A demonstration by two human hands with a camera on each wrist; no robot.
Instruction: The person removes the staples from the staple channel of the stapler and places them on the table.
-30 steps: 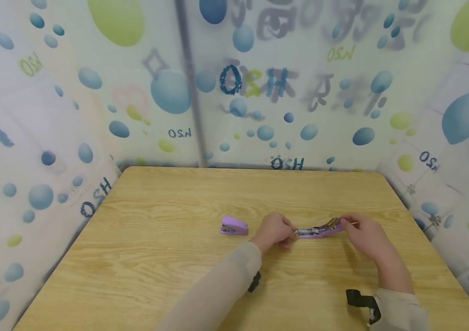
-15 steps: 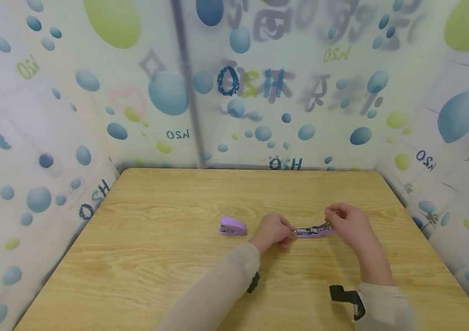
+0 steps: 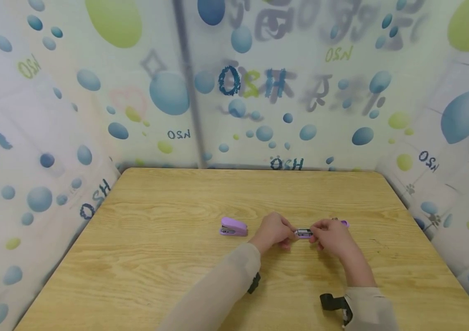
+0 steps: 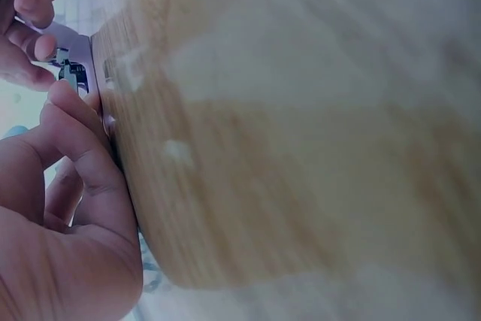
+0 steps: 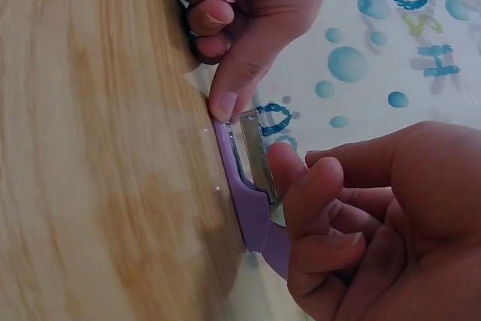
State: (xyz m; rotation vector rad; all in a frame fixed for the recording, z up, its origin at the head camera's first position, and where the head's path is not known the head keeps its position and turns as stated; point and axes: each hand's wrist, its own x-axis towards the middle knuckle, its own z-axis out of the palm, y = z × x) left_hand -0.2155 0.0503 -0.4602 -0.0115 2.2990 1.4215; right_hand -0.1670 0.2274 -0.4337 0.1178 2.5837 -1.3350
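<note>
An opened purple stapler (image 3: 304,233) lies stretched out on the table, its metal staple channel facing up. My left hand (image 3: 275,231) pinches one end of it, the thumb (image 5: 227,99) pressing there. My right hand (image 3: 334,236) bends over the stapler's middle, hiding part of it; the far purple end (image 3: 344,224) shows behind the knuckles. In the right wrist view a thin metal strip (image 5: 258,154), looking like a row of staples, stands over the channel, with the right fingertips (image 5: 284,162) at its lower end. The left wrist view shows both hands meeting at the stapler.
A second purple stapler (image 3: 233,226), closed, stands on the wooden table (image 3: 168,197) left of my left hand. Tiny dark marks (image 3: 378,251) show on the table to the right. Patterned walls (image 3: 238,128) enclose the table at the back and sides.
My right hand has moved left along the stapler, from its raised far end to the staple channel. My left hand has stayed on its end. The second stapler has not moved.
</note>
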